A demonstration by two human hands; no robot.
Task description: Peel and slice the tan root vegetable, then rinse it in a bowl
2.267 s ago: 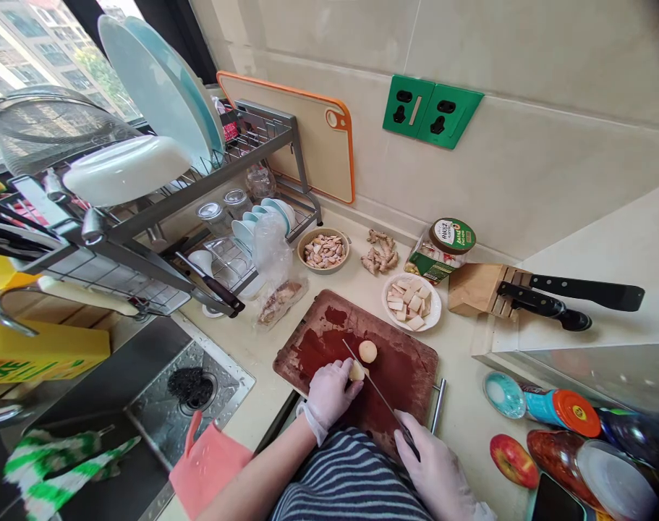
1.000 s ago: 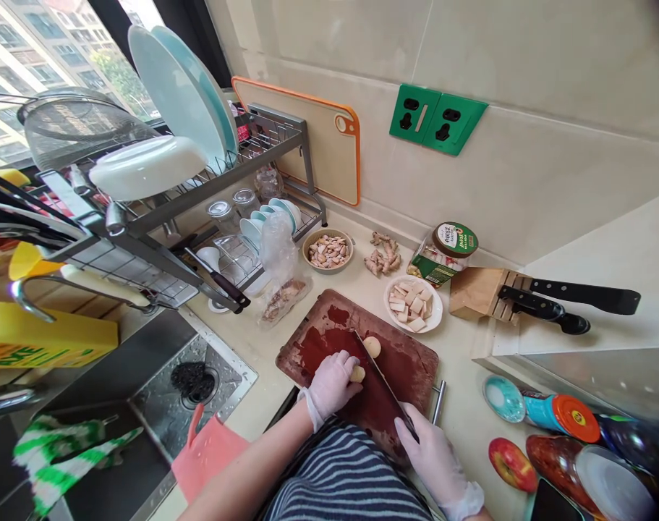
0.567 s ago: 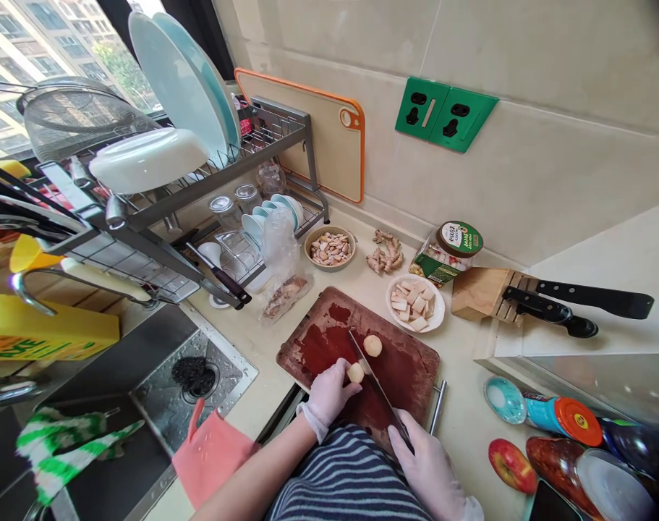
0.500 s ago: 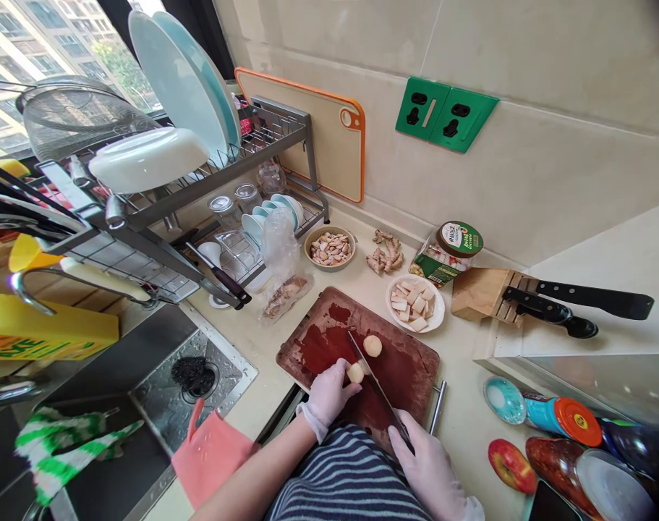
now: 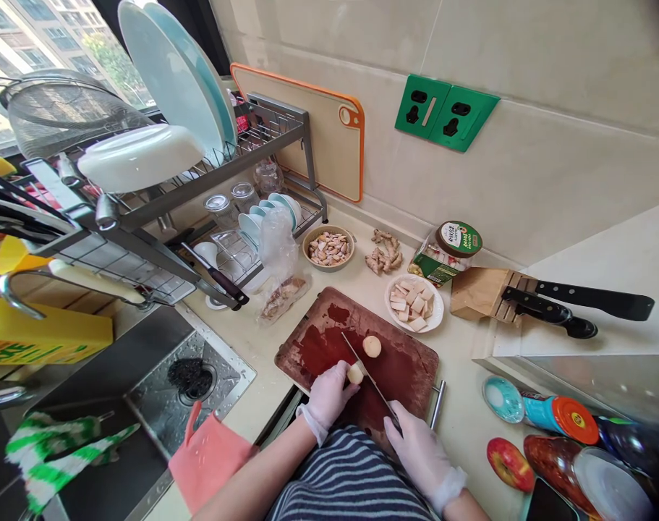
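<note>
A thin glove covers my left hand [image 5: 329,394], whose fingers pinch a small pale peeled piece [image 5: 355,373] against the dark red-brown cutting board [image 5: 416,362]. My right hand [image 5: 416,445], gloved too, grips the handle of a kitchen knife [image 5: 373,382]. The blade points up and left across the board and lies against the right side of the held piece. Just beyond the blade rests a round pale slice [image 5: 371,346] of what looks like the same food. Wet patches mark the board. Its near edge is hidden by my hands and striped clothing.
Behind the board are a plate of pale cut squares [image 5: 410,307], ginger [image 5: 383,253] and a bowl of unpeeled cloves [image 5: 329,247]. A knife block [image 5: 478,293] stands right. The sink [image 5: 226,362] and dish rack [image 5: 215,174] are left; an apple [image 5: 509,463] and jars lie right.
My right hand and the knife have shifted slightly up and left, and the blade lies at a flatter angle. My left hand stays on the pale piece. The view has shifted a little.
</note>
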